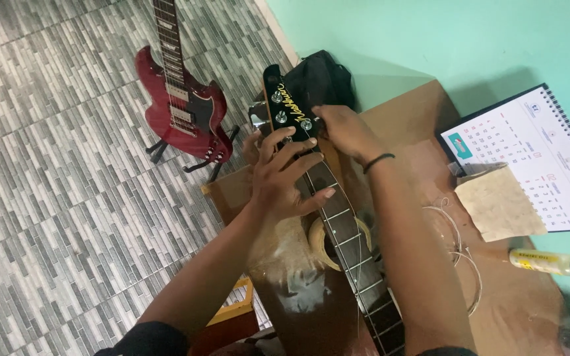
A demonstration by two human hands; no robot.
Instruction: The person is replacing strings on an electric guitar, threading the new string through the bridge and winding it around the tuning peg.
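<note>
Both forearms reach forward from the bottom edge, bare below dark sleeves. The left hand [284,173] lies palm down, fingers spread and slightly curled, thumb stretched out to the right. The right hand [344,132] sits just beyond it, wrist bent, fingers pinched together at their tips; a dark band circles its wrist.

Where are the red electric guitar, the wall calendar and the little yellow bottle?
red electric guitar [189,112]: head view, on its glossy body.
wall calendar [536,155]: head view, on the white date grid.
yellow bottle [545,262]: head view, on its middle, near the label.
</note>
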